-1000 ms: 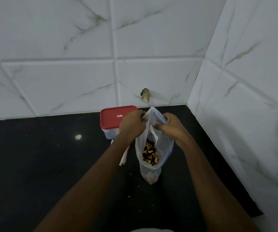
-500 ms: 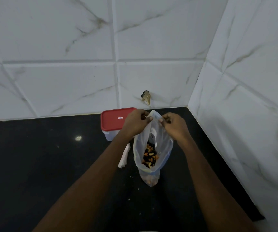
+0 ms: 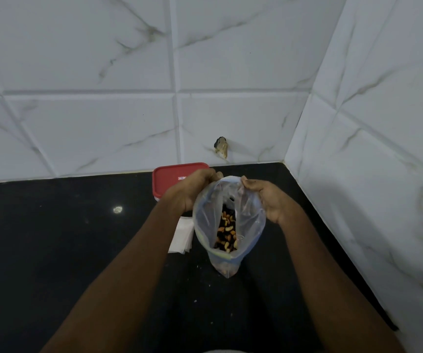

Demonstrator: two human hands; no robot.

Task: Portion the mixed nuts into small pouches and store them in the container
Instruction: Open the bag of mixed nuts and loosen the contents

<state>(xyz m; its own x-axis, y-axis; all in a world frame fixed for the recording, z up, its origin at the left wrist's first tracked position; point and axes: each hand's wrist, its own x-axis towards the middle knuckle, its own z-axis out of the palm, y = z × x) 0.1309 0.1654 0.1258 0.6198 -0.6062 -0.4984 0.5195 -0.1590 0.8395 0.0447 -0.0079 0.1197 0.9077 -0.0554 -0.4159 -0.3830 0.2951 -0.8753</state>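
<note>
Dial centred on the bag, 12 = far wall.

- White marble-look tile wall (image 3: 78,123) fills 10 to 2. A second tiled wall (image 3: 383,149) runs down the 3 side, and the two meet in a corner at about 1.
- Black countertop (image 3: 52,250) covers the lower half, from 3 round through 6 to 9. It has a few pale crumbs around 6.
- Two bare forearms come in from 7 and 5 and converge on the bag.
- Clear plastic bag (image 3: 252,225) stands upright in front of the corner, its mouth pulled into a wide oval facing the camera. The bottom tip is at counter level; can't tell whether it rests there or hangs.
- Container (image 3: 172,174) is at 11, against the far wall, with its red lid on. Its near right part is hidden behind the left hand.
- Left hand (image 3: 190,189) has its fingers curled over the bag rim at 11 and pinches the film.
- Right hand (image 3: 269,197) is on the rim at 1, thumb and fingers nipped onto the edge. The two hands hold the rim apart.
- Stack of flat white pouches (image 3: 181,235) lies on the counter at 9, just beside the bag and partly under the left forearm.
- Mixed nuts (image 3: 227,231) are inside the bag, low down: a tan and dark pile seen through the mouth, with more visible through the film at the bottom tip.
- Dark chipped spot (image 3: 221,146) is on the far wall at 12, just above the counter line.
- Small bright glint (image 3: 117,209) is on the counter at 9, well apart from the bag.
</note>
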